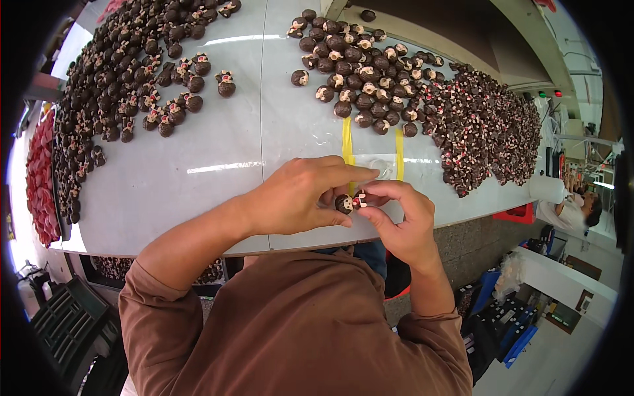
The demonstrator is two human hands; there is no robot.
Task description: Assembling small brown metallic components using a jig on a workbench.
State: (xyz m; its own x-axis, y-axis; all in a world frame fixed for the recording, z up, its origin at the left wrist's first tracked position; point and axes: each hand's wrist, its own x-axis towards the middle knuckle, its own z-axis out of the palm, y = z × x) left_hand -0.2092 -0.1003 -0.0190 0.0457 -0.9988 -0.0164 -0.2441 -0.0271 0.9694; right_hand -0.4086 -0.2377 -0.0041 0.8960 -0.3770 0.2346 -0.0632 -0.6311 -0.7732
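Brown shirt (297,323), one. Left hand (297,195), one, gripping one doll head (344,204); right hand (408,212), one, pinching one doll body (360,200) beside it, near the tabletop (211,142) edge. Yellow strips (399,155), two.

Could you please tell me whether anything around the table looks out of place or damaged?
Mildly odd: one dark round piece sits apart by the far recess, beyond the heap of brown heads, where most lie bunched. No spill or damage stands out.
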